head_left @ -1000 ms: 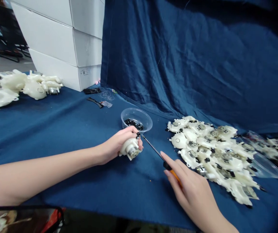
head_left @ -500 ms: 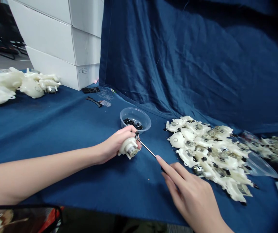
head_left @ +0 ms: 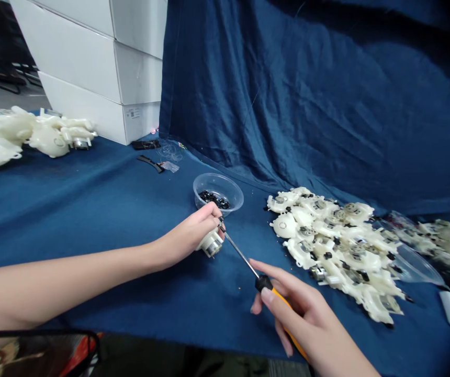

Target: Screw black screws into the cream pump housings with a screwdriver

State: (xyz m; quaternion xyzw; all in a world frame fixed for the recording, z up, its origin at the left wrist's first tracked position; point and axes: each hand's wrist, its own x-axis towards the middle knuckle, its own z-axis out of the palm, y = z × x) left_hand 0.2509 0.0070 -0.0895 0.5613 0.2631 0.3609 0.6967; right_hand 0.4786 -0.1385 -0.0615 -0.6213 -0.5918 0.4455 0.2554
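My left hand (head_left: 193, 233) is closed around a cream plastic housing with a metal motor (head_left: 211, 244), held just above the cloth. A small black part (head_left: 221, 222) sits at the housing's upper edge, by my left fingertips. My right hand (head_left: 299, 309) grips a screwdriver (head_left: 263, 283) with a black and orange handle, its index finger stretched along the shaft. The shaft slants up to the left and its tip meets the black part; the exact contact is too small to make out. Right behind my left hand stands a clear bowl (head_left: 235, 198) holding small black pieces (head_left: 214, 199).
Many similar cream housings (head_left: 338, 241) lie heaped on the right, with a clear plastic lid or tray (head_left: 417, 264) beside them. More housings (head_left: 48, 139) are at the far left, before stacked white boxes (head_left: 79, 68). A blue curtain (head_left: 307, 94) hangs behind the cloth-covered table (head_left: 131, 303).
My right hand has rolled over on the screwdriver, so its handle now shows. The housing has turned in my left hand, and less of it is visible.
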